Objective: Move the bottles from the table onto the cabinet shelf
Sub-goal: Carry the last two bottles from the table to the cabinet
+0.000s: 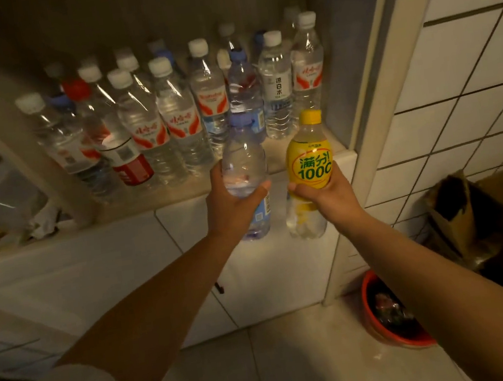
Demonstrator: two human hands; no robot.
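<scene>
Crowding is the main hazard: the cabinet shelf (pixel 180 197) beyond both grips is packed nearly to its front edge, so pushing either bottle in could topple the standing water bottles (pixel 181 116), and a slack hold could drop one to the floor tiles below. The left hand (pixel 232 202) has its fingers wrapped round the middle of a clear blue-capped water bottle (pixel 244 159), thumb across the front. The right hand (pixel 325 194) clasps the yellow-labelled drink bottle (pixel 309 162) below its label. Both arms reach forward, with both bottles upright, just short of the shelf lip
</scene>
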